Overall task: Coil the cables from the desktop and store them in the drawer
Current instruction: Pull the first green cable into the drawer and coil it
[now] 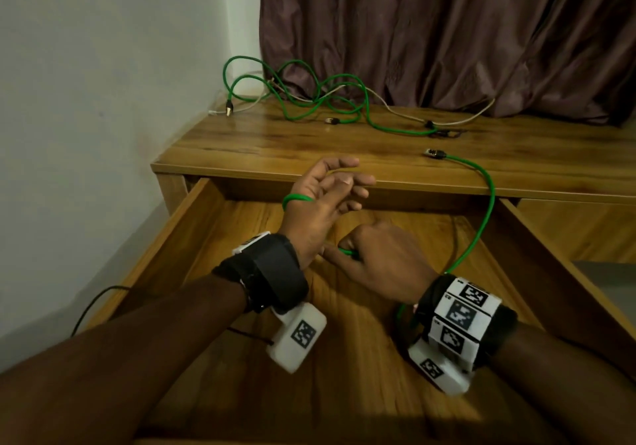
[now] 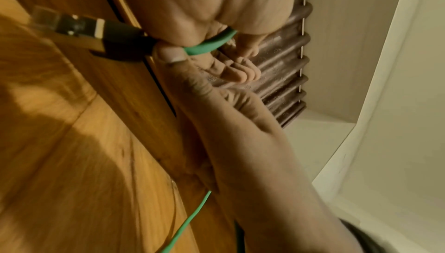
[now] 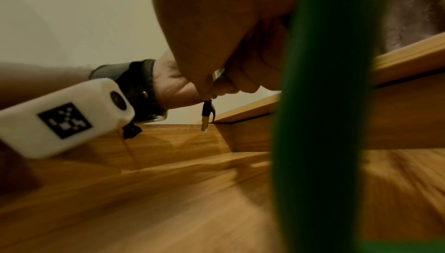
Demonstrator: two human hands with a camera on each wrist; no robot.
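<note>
Head view first: both hands work above the open drawer [image 1: 192, 238], which is pulled out from under the table [image 1: 241, 142]. The left hand [image 1: 323, 200] is raised over the drawer's back edge, fingers spread and loosely bent, with a loop of the green cable [image 1: 487, 203] wound round the palm; its grip is open, nothing pinched. Just nearer than it, over the drawer's middle, the right hand [image 1: 378, 259] has its grip pinched on the same cable. From there the cable passes the right wrist, climbs over the drawer's right side and ends in a plug [image 1: 434, 153] lying on the table just behind the drawer. The cable's other plug [image 2: 72, 27] hangs below the left palm, seen from the left wrist. Well behind the drawer, a tangle of cables [image 1: 309, 97] lies along the table's back edge against the curtain [image 1: 447, 31].
</note>
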